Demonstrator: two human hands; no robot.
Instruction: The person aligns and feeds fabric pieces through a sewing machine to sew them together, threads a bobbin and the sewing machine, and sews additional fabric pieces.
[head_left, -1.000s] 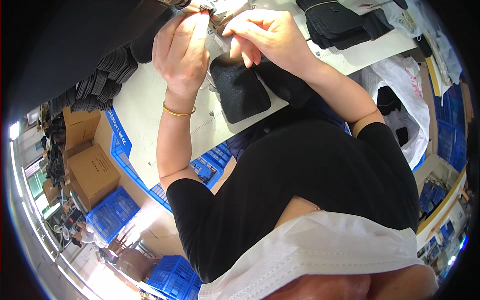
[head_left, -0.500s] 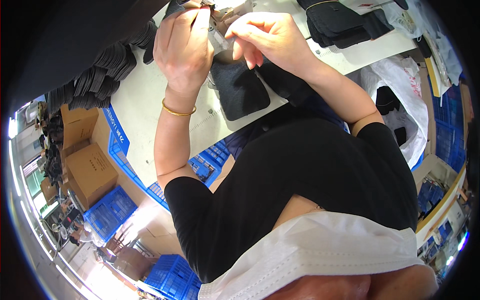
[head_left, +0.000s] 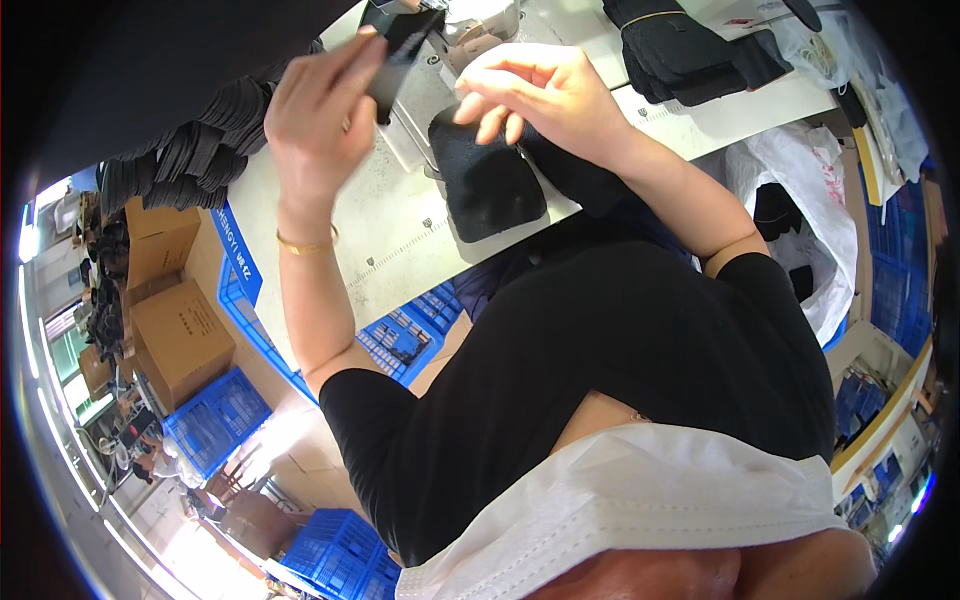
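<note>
My left hand (head_left: 320,130) is blurred by motion at the left of a sewing machine (head_left: 478,22), its fingers pointing toward a black fabric piece (head_left: 405,45) there. Whether the fingertips touch that piece cannot be told. My right hand (head_left: 550,95) hovers over the near side of the machine, fingers loosely curled and apart, with nothing visible in them. Below its fingertips a black fabric pad (head_left: 490,190) with rounded corners lies on the white table (head_left: 400,270). More dark cloth (head_left: 570,165) lies under my right wrist.
Stacks of black fabric pieces (head_left: 190,160) stand at the far left, and a banded black stack (head_left: 675,50) lies at the far right. A white plastic bag (head_left: 800,220) hangs open right of the table. Cardboard boxes (head_left: 180,335) and blue crates (head_left: 220,420) stand at the left.
My left hand has moved left and away from the machine, uncovering the black fabric piece there. My right hand has hardly moved.
</note>
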